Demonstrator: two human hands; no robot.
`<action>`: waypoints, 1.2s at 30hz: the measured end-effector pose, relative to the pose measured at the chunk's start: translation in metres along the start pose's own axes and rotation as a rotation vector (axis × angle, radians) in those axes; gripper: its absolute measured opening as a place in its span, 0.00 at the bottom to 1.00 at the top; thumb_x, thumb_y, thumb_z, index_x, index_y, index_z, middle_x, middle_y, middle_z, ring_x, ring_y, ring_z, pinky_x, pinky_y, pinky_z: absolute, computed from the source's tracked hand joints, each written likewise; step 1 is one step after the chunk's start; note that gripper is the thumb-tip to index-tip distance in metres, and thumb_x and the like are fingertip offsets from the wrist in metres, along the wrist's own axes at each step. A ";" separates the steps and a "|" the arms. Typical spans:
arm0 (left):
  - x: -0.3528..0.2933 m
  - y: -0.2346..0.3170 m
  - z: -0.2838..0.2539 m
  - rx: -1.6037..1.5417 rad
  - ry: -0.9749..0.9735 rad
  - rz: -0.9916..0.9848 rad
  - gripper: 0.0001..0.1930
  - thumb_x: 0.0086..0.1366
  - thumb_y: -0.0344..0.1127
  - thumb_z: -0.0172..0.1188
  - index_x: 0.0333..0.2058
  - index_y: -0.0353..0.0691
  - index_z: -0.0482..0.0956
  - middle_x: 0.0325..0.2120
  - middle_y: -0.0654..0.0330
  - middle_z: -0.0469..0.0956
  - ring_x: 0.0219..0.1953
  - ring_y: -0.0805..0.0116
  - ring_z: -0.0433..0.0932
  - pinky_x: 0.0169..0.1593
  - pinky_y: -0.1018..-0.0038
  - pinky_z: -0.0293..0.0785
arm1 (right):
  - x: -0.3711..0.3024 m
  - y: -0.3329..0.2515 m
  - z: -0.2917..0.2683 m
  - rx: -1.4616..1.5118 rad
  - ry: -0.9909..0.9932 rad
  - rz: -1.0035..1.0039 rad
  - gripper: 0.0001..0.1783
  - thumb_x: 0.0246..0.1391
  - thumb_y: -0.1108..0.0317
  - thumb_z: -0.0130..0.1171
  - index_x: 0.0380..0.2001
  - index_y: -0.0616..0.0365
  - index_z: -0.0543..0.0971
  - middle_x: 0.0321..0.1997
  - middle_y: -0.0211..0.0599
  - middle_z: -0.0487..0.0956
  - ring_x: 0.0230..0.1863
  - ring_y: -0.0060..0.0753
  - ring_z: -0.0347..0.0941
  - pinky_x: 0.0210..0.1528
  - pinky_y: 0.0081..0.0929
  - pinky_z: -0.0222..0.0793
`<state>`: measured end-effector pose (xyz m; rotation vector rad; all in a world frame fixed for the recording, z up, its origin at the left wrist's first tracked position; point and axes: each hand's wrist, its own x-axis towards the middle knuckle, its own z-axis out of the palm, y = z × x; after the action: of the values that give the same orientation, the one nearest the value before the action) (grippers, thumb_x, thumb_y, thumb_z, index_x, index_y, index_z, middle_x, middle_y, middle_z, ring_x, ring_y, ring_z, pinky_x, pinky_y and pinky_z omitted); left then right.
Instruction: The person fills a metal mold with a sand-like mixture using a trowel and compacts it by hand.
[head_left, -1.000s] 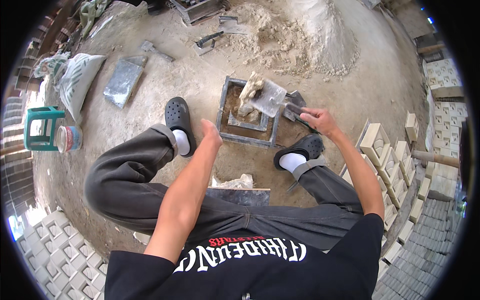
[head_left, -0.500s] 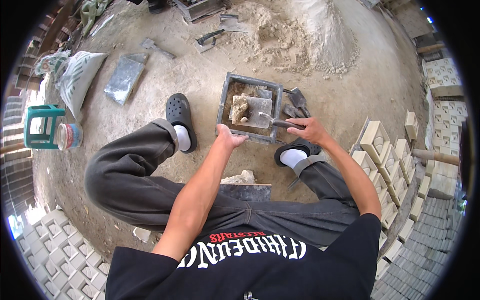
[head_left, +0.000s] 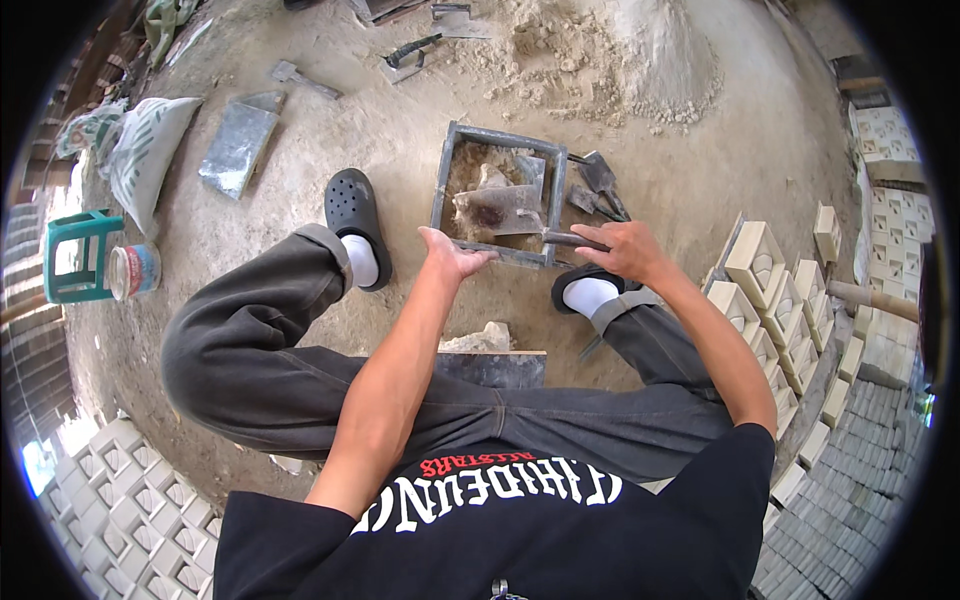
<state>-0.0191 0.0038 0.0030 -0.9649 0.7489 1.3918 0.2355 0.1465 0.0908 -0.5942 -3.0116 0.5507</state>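
Observation:
A square mould frame of dark, worn material lies on the ground between my feet, with sandy mix inside. My left hand is cupped round its near-left corner, thumb up the left side and fingers along the near side. In my right hand is the dark handle of a trowel, whose wide flat blade is inside the frame and tilted. Pale clumps of mix lie at the blade's far side. Part of a grey plate shows behind the blade.
Several small trowels lie right of the frame. Beyond rises a sand and powder pile. A grey slab, a sack, a green stool and a tub stand left. Patterned blocks are stacked right.
The trowel blade has tipped from lying flat to slanted, and the clump on it has shifted toward its far left edge. My left hand stays at the frame's corner.

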 end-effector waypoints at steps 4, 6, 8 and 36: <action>0.000 -0.001 -0.001 0.031 -0.063 0.002 0.48 0.62 0.73 0.17 0.68 0.37 0.33 0.69 0.45 0.33 0.70 0.43 0.33 0.69 0.45 0.30 | -0.003 -0.010 -0.011 -0.111 -0.003 -0.041 0.19 0.50 0.52 0.62 0.46 0.41 0.80 0.17 0.33 0.73 0.20 0.37 0.72 0.20 0.33 0.65; 0.001 -0.001 0.002 0.042 -0.013 0.015 0.49 0.62 0.73 0.17 0.68 0.36 0.33 0.69 0.45 0.35 0.70 0.42 0.35 0.69 0.45 0.31 | -0.007 -0.013 -0.015 -0.151 -0.013 -0.031 0.19 0.50 0.51 0.62 0.45 0.41 0.80 0.17 0.32 0.74 0.19 0.37 0.73 0.19 0.34 0.66; -0.005 -0.007 0.008 0.084 0.048 0.116 0.47 0.64 0.71 0.20 0.67 0.34 0.36 0.69 0.44 0.37 0.70 0.44 0.37 0.69 0.47 0.34 | -0.013 -0.015 -0.019 -0.193 -0.024 -0.019 0.19 0.50 0.49 0.61 0.44 0.41 0.81 0.17 0.32 0.74 0.17 0.37 0.73 0.18 0.34 0.66; -0.003 0.085 -0.006 2.818 -0.946 1.504 0.35 0.67 0.49 0.50 0.64 0.34 0.53 0.67 0.50 0.51 0.70 0.56 0.46 0.71 0.63 0.44 | -0.026 -0.019 -0.052 0.309 0.082 0.381 0.18 0.51 0.54 0.63 0.44 0.48 0.82 0.23 0.36 0.80 0.23 0.31 0.75 0.27 0.27 0.68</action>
<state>-0.1032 -0.0087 -0.0066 -2.9218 -1.6715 -0.1993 0.2574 0.1381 0.1468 -1.1358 -2.6639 0.9558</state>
